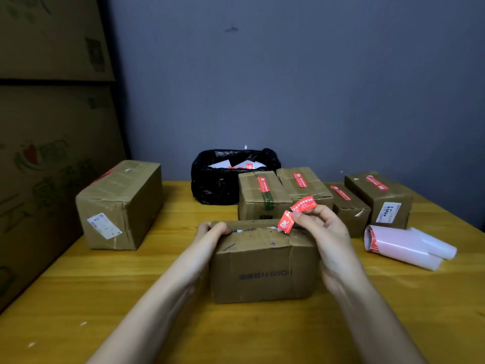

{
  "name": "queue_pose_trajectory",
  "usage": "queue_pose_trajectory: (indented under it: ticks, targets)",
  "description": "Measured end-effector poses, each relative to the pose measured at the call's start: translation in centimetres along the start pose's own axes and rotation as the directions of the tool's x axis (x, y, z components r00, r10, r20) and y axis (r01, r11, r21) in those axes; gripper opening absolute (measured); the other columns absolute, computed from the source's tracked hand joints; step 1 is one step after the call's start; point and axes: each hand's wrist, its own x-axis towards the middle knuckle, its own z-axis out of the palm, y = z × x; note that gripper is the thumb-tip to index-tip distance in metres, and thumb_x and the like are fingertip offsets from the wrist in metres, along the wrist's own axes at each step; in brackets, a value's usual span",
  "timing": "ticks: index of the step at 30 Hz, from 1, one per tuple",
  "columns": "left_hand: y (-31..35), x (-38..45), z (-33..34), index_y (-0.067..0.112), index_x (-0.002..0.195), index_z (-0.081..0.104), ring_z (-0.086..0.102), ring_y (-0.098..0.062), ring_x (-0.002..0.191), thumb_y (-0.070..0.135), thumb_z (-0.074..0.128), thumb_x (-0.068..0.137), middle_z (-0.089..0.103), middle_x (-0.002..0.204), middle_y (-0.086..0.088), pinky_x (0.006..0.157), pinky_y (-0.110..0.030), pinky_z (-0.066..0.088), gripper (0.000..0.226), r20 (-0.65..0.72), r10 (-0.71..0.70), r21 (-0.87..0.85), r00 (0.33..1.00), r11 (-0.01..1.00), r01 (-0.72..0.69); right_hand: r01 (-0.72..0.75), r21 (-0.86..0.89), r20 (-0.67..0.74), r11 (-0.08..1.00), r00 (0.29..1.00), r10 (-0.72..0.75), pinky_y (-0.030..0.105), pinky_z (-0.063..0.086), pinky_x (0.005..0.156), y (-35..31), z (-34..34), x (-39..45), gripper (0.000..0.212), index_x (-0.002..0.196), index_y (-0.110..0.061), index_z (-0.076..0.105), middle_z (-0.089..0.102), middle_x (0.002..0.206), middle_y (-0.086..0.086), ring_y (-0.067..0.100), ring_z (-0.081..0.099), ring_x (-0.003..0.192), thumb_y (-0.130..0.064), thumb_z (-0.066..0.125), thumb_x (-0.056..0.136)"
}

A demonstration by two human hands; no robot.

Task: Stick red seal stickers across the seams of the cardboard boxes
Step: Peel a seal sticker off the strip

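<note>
While my left hand [214, 229] grips the near cardboard box [263, 261] at its top left edge | right hand [319, 227] pinches red seal sticker [295, 214] | sticker just above the top seam, which runs left-right; right hand nearer.

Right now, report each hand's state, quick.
Left hand: grips the top far-left edge of the front cardboard box.
Right hand: pinches a red seal sticker above the box's top seam.

We see dim, soft light, a dark left side, faint shadows, slight blur, and wide-angle bending at the edges.
</note>
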Motion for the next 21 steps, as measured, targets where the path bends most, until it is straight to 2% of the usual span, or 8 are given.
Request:
queue_pose_trajectory:
  ticks: [3,5,7,9,12,16,18,21]
  targets:
    - [-0.7,-1.9,-0.5,0.023,0.124,0.046,0.054,-0.007,0.087,0.024,0.055,0.093,0.055,0.107,0.002,0.064,-0.011,0.044,0.032,0.015,0.159,-0.13,0.987,0.979,-0.155,0.075,-0.052,0.017,0.996,0.997,-0.074,0.018,0.054,0.066,-0.1,-0.2,0.2,0.013,0.097,-0.012,0.066,0.074,0.089,0.007,0.015,0.07,0.081,-0.007,0.067,0.085]
    - [-0.7,-2.5,-0.9,0.024,0.129,0.043,0.051,-0.001,0.09,0.021,0.055,0.093,0.051,0.111,0.005,0.059,0.0,0.038,0.038,-0.019,0.277,-0.088,0.961,0.957,-0.278,0.13,-0.11,0.043,0.985,0.991,-0.125,0.022,0.054,0.072,-0.3,-0.4,0.5,0.013,0.097,-0.015,0.065,0.074,0.091,0.005,0.015,0.07,0.085,-0.01,0.067,0.086]
    - [-0.1,-2.2,-1.3,0.026,0.128,0.043,0.049,-0.004,0.105,0.018,0.056,0.093,0.048,0.126,0.001,0.076,-0.002,0.035,0.039,-0.085,0.385,-0.024,0.919,0.921,-0.388,0.19,-0.179,0.094,0.965,0.98,-0.176,0.027,0.051,0.08,-0.8,-0.5,0.8,0.013,0.097,-0.016,0.063,0.074,0.093,0.003,0.016,0.069,0.09,-0.01,0.067,0.086]
    - [0.8,-2.3,-1.7,0.03,0.123,0.046,0.045,0.001,0.11,0.017,0.058,0.091,0.046,0.129,0.002,0.089,-0.008,0.032,0.036,-0.152,0.559,0.106,0.815,0.829,-0.549,0.247,-0.232,0.154,0.941,0.964,-0.215,0.03,0.051,0.085,-1.5,-0.4,1.0,0.013,0.096,-0.017,0.062,0.073,0.093,0.002,0.017,0.068,0.093,-0.009,0.067,0.086]
    - [3.6,-2.5,-1.8,0.024,0.113,0.056,0.051,0.007,0.105,0.016,0.062,0.089,0.055,0.117,0.005,0.087,-0.001,0.036,0.027,-0.09,0.749,0.244,0.657,0.656,-0.714,0.334,-0.237,0.252,0.912,0.928,-0.274,0.028,0.049,0.086,-2.9,0.6,1.5,0.012,0.092,-0.016,0.06,0.072,0.092,0.003,0.015,0.065,0.091,-0.007,0.066,0.086]
    - [8.4,-2.1,-0.6,0.007,0.103,0.065,0.066,-0.015,0.086,0.01,0.068,0.086,0.069,0.098,-0.007,0.081,-0.018,0.053,0.017,0.131,0.722,0.066,0.679,0.677,-0.733,0.454,-0.22,0.334,0.863,0.867,-0.371,0.014,0.048,0.077,-5.0,3.0,2.7,0.008,0.095,-0.003,0.058,0.069,0.087,0.001,0.005,0.064,0.084,-0.006,0.062,0.089]
    - [10.1,-1.2,-0.2,0.01,0.095,0.066,0.067,-0.015,0.076,0.009,0.071,0.083,0.07,0.088,-0.007,0.075,-0.023,0.056,0.014,0.143,0.726,0.038,0.672,0.675,-0.737,0.481,-0.206,0.339,0.852,0.852,-0.399,0.011,0.045,0.072,-6.0,4.1,3.6,0.005,0.093,-0.001,0.058,0.067,0.082,-0.001,0.0,0.063,0.077,-0.005,0.059,0.092]
    - [11.7,0.0,-0.5,0.009,0.086,0.063,0.064,-0.005,0.063,0.003,0.073,0.08,0.067,0.073,-0.004,0.065,-0.015,0.051,0.013,0.082,0.747,0.02,0.659,0.66,-0.751,0.493,-0.216,0.326,0.843,0.85,-0.414,0.011,0.041,0.068,-7.5,5.3,5.2,0.012,0.083,-0.008,0.06,0.063,0.068,-0.012,-0.005,0.056,0.067,-0.011,0.056,0.094]
